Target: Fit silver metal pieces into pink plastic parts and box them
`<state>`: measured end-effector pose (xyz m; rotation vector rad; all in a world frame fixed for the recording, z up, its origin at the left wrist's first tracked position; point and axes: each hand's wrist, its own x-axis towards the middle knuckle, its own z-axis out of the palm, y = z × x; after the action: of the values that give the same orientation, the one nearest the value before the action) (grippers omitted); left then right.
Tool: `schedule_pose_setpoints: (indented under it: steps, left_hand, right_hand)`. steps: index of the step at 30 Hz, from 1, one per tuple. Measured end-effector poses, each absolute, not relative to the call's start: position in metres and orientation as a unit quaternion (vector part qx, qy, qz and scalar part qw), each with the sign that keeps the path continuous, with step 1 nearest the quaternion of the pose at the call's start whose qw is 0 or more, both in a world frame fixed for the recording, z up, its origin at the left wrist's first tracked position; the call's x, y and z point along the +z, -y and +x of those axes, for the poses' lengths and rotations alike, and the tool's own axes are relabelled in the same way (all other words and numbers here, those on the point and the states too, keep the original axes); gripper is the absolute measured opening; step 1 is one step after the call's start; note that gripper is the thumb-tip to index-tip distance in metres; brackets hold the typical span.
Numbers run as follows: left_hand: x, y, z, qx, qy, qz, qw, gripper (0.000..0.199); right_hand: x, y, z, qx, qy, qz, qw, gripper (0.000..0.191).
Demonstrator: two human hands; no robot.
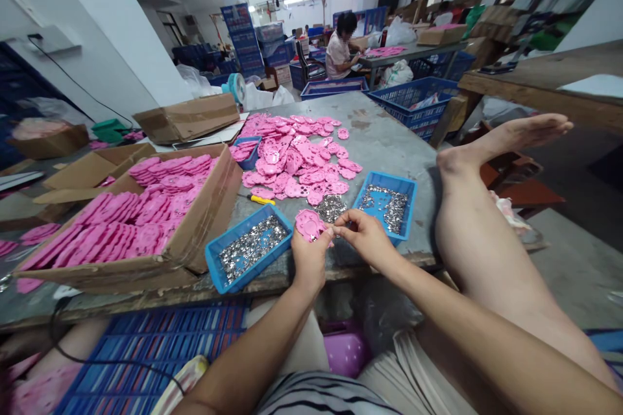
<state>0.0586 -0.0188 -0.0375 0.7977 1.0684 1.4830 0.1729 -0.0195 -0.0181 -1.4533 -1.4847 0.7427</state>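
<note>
- Gripping a scalloped pink plastic piece [307, 225] by its near edge: the left hand [309, 259], thumb on top, above the table's [389, 136] front edge. Clock positions below are taken from this piece.
- Right hand [367, 237] at 3 o'clock, thumb and forefinger tips together at the piece's edge, beside the left thumb; whether a small part sits between them, cannot tell.
- Left blue tray [210, 264] at 8 o'clock, holding small metal parts [253, 246].
- Right blue tray [413, 201] at 2 o'clock, likewise holding metal parts.
- Loose heap of metal parts [332, 207] at 1 o'clock, directly on the tabletop.
- Heap of pink pieces [296, 159] at 12 o'clock.
- Yellow-handled tool [261, 200] at 10 o'clock, lying flat.
- Cardboard box [214, 207] at 9 o'clock, packed with rows of similar pink pieces.
- Seated co-worker [338, 55] at 12 to 1 o'clock, well apart, at another table.
</note>
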Motion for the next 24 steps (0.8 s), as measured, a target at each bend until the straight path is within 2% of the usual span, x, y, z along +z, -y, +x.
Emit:
schedule_pose_setpoints:
  steps: [9,15,24]
  left_hand:
    - [-0.028,0.020,0.065,0.638,-0.446,0.263,0.570,0.043]
    - [-0.034,0.019,0.068,0.645,-0.435,0.283,0.561,0.039]
    - [-0.029,0.018,0.066,0.646,-0.423,0.305,0.557,0.028]
  right_hand:
    - [-0.026,0.018,0.169,0.408,0.503,-0.570,0.505,0.017]
    - [-0.022,0.021,0.165,0.458,0.460,-0.535,0.541,0.030]
    - [-0.016,0.023,0.163,0.487,0.440,-0.526,0.541,0.036]
